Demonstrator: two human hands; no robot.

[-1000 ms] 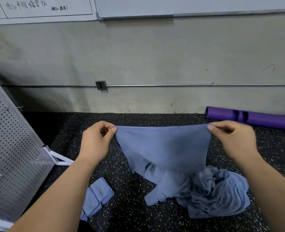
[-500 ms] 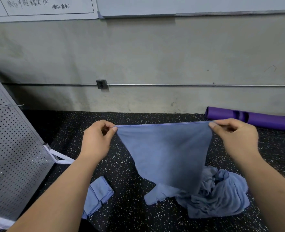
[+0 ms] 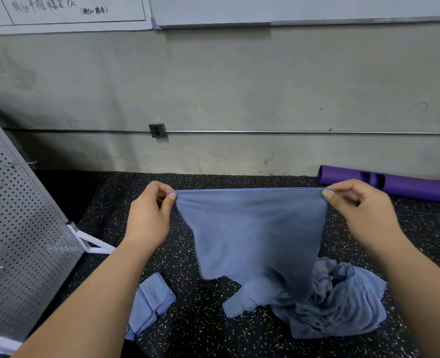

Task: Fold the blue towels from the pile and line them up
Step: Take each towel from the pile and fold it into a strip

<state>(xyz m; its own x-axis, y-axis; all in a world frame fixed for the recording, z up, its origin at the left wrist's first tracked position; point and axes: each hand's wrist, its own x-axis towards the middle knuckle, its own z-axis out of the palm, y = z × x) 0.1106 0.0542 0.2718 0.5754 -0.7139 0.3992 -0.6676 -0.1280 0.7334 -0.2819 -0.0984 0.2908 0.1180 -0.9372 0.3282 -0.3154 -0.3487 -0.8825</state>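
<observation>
Midway through the job, a person holds a blue towel [image 3: 255, 233] up by its two top corners. The left hand [image 3: 149, 215] and right hand [image 3: 363, 210] each pinch a corner between thumb and forefinger, the other fingers curled. The top edge runs taut and level from left to right between the hands, neither hand nearer than the other. The cloth hangs below it, its lower end over the crumpled pile [image 3: 343, 311] on the speckled floor [image 3: 208, 329]. Folded towels [image 3: 154, 298] lie at lower left, beside the left forearm. Both forearms reach forward, wrists level. The next fold likely turns on that left-to-right edge: bringing the corners together would halve the towel.
</observation>
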